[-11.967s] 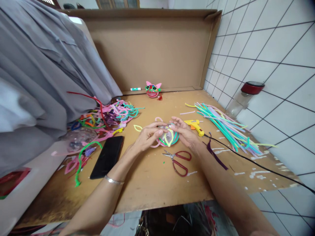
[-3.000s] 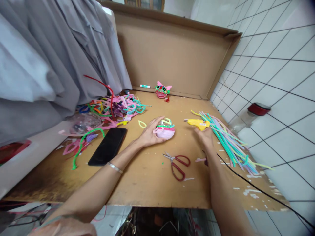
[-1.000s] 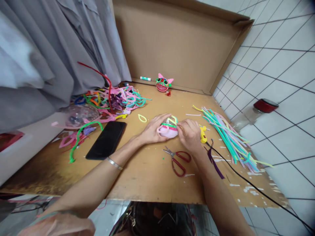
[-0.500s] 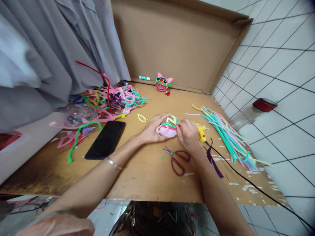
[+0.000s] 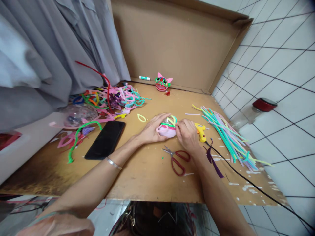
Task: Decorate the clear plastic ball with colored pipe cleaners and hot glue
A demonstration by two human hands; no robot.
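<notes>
A small rounded craft piece (image 5: 168, 131), clear on top with lilac, magenta, green and yellow pipe cleaner trim, rests at the middle of the table. My left hand (image 5: 154, 129) is wrapped round its left side. At its right edge my right hand (image 5: 187, 133) has the fingers pinched together; what lies between the fingertips is hidden. Red-handled scissors (image 5: 177, 160) lie with blades parted just below my hands. Beyond my right hand is a yellow glue gun (image 5: 201, 132). A yellow pipe cleaner loop (image 5: 141, 118) lies left of the piece.
A tangled pile of pipe cleaners (image 5: 123, 96) and a black phone (image 5: 105, 140) are on the left. Straight pipe cleaners (image 5: 221, 134) lie right, with a black cord (image 5: 246, 178) passing below. A finished animal-face ornament (image 5: 161, 84) and a glue stick (image 5: 144, 78) sit by the cardboard (image 5: 172, 42).
My right hand has shifted very slightly at the right edge of the craft piece. My left hand keeps its hold, and the objects on the table stay put.
</notes>
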